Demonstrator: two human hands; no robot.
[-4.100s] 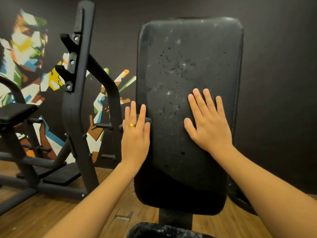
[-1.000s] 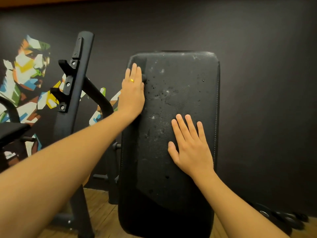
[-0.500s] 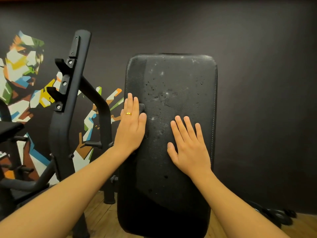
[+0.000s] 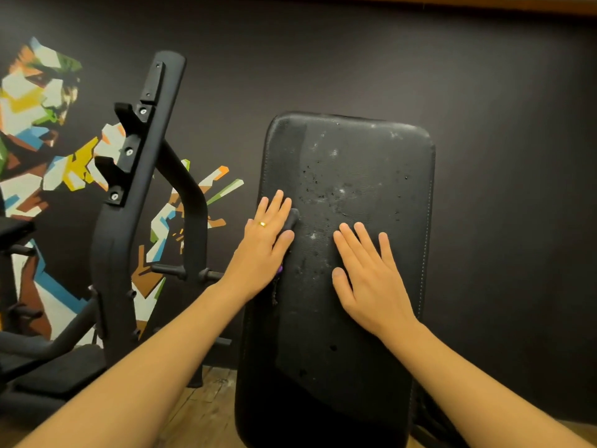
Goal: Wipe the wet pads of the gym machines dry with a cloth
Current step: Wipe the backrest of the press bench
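1. Left hand (image 4: 263,250), fingers straight, presses a dark cloth (image 4: 293,218) flat against the left edge of the upright back pad (image 4: 361,367); it grips nothing.
2. Cloth shows only as a corner past the fingers, black on black. This near the edge, a sideways stroke could push it off the pad and drop it toward the wooden floor (image 4: 206,392), since no finger curls round it.
3. Droplets (image 4: 318,181) and pale smears speckle the pad's upper middle. Strokes kept to the edge would likely leave them wet, and a sodden cloth might only spread them.
4. Right hand (image 4: 368,279) lies flat and bare on the pad's right half, fingers spread, holding nothing. Resting on a damp surface, it could slip or leave fresh marks on a wiped patch.
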